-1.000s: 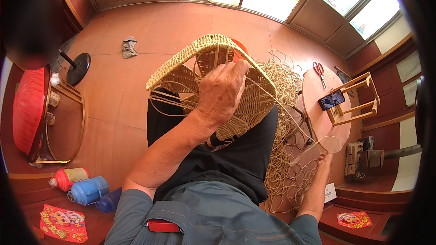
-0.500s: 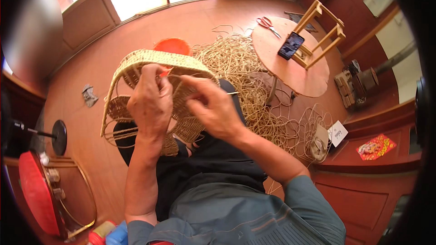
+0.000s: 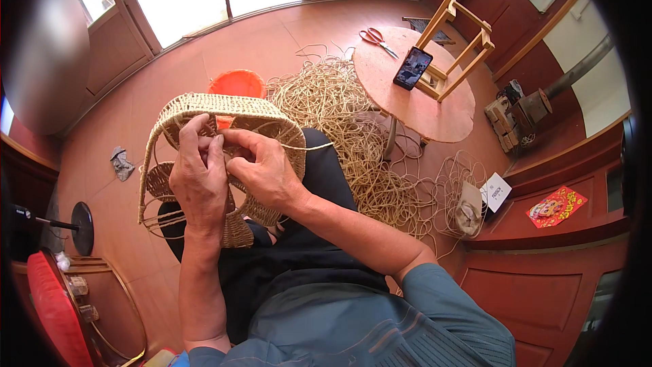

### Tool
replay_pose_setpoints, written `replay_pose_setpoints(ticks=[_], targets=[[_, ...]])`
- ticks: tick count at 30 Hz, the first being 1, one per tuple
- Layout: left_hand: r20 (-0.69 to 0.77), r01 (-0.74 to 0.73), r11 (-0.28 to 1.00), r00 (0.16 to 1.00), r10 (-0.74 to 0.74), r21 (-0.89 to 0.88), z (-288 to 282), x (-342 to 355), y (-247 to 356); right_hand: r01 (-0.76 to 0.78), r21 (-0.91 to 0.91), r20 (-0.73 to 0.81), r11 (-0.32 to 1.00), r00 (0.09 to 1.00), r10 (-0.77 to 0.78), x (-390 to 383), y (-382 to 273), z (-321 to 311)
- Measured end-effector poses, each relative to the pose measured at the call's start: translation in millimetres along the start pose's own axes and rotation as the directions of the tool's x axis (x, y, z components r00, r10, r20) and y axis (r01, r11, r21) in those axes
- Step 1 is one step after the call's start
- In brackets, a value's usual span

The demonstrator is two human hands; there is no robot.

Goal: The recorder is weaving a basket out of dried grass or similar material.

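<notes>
A half-woven straw basket (image 3: pixel 224 104) rests over my lap, with a dense woven rim and open frame loops at its left side. My left hand (image 3: pixel 200 183) is closed at the basket's inner side, thumb and forefinger pinched together. Close beside it my right hand (image 3: pixel 266 171) is also pinched, its fingertips almost meeting the left ones. A pale straw cord (image 3: pixel 305 147) runs out to the right from behind my right hand. The exact spot where the fingers grip is partly hidden. A small orange patch shows just above the fingertips; I cannot tell what it belongs to.
A big heap of loose straw cord (image 3: pixel 326 102) covers the floor ahead right. Beside it a round table (image 3: pixel 441 119) carries scissors (image 3: pixel 377 41), a phone (image 3: pixel 413 68) and an upturned wooden stool frame (image 3: pixel 468 61). An orange bucket (image 3: pixel 238 83) stands behind the basket.
My right hand has come in closer to the left, and its spread fingers are now pinched. More of the cord shows at its right. The whole view has shifted slightly.
</notes>
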State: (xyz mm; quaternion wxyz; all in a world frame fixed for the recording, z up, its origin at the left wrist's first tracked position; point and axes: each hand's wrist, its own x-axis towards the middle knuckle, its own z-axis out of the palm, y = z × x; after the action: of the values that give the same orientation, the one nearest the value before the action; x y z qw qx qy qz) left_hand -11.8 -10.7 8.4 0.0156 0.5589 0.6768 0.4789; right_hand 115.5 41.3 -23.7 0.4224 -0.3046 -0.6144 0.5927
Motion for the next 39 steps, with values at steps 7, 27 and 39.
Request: replay_pose_setpoints(ticks=[7, 27, 39], targets=[[-0.060, -0.138, 0.990, 0.989, 0.138, 0.012, -4, 1, -8, 0.029, -0.029, -0.065, 0.999, 0.997, -0.031, 7, -6, 11], [0.162, -0.147, 0.891, 0.983, 0.084, 0.429, -8, 8, 3, 0.152, 0.116, -0.208, 0.982, 0.970, -0.126, 18, 18, 31], [0.167, 0.276, 0.654, 0.960, -0.225, -0.705, -10, -9, -3, 0.286, -0.092, -0.288, 0.954, 0.909, -0.301, 4, 6, 34]])
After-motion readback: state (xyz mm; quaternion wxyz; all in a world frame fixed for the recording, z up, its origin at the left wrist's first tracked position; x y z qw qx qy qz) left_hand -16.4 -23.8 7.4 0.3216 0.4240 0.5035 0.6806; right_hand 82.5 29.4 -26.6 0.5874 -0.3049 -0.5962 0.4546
